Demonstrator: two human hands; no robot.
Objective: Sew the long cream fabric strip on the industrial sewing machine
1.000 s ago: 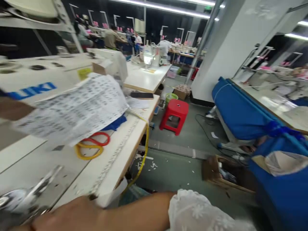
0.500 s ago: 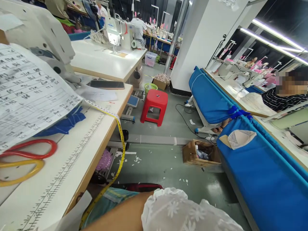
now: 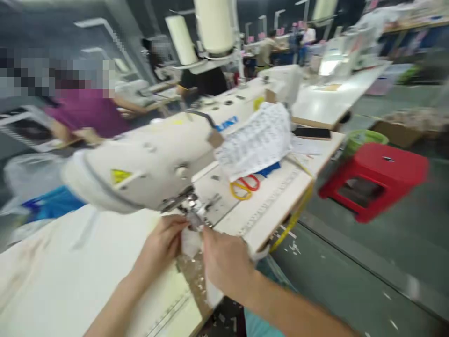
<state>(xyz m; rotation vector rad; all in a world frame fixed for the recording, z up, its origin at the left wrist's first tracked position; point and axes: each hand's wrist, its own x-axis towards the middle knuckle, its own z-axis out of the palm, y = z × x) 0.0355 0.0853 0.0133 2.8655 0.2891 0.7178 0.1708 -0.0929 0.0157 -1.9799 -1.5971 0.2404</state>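
Both my hands are at the needle area of a white sewing machine (image 3: 157,159). My left hand (image 3: 159,245) is closed, thumb and fingertips pinched on the edge of a white fabric piece (image 3: 191,243) just before the presser foot (image 3: 194,217). On the other side, my right hand (image 3: 228,260) is also closed, its fingertips at the same piece near the foot. A white end hangs below that hand over the table edge. Motion blur hides the exact grip and the needle.
Right of the machine lie scissors with red and yellow handles (image 3: 242,187), a handwritten sheet (image 3: 257,142) and a phone (image 3: 312,133). A yellow tape measure (image 3: 293,222) hangs over the table edge. A red stool (image 3: 379,173) stands on the floor. Another person in purple (image 3: 89,112) sits beyond.
The view has swung left from the aisle to the sewing machine. Both my hands now show at the needle; earlier only an arm and a white lacy sleeve were visible.
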